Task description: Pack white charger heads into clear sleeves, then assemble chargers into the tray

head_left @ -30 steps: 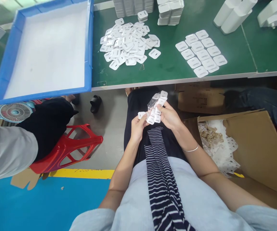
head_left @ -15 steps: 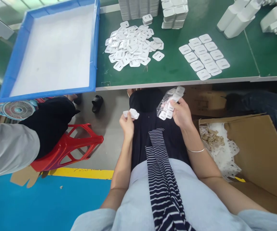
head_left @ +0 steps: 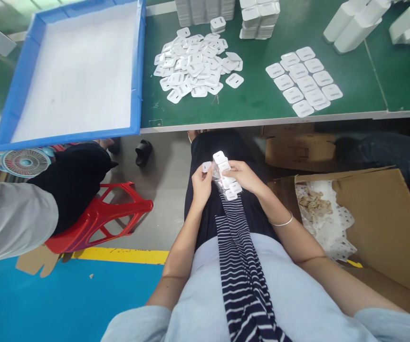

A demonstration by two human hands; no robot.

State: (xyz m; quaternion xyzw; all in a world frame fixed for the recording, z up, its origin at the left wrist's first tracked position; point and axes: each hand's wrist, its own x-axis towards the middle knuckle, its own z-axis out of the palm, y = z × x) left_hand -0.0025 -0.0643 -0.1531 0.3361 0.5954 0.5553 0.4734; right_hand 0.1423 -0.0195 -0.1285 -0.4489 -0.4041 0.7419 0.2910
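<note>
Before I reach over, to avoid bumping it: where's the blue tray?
The blue tray is at left in the head view, on the green table, beside the loose pile of white pieces.

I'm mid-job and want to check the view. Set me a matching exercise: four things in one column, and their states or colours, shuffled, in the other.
Column one
1. Left hand
2. Right hand
3. Tray
4. Stool

Column two
A. Red
B. Holding a cluster of white pieces
C. Blue rim, white inside
D. A single white piece showing at its fingertips

Right pairs: 1-D, 2-B, 3-C, 4-A
</note>
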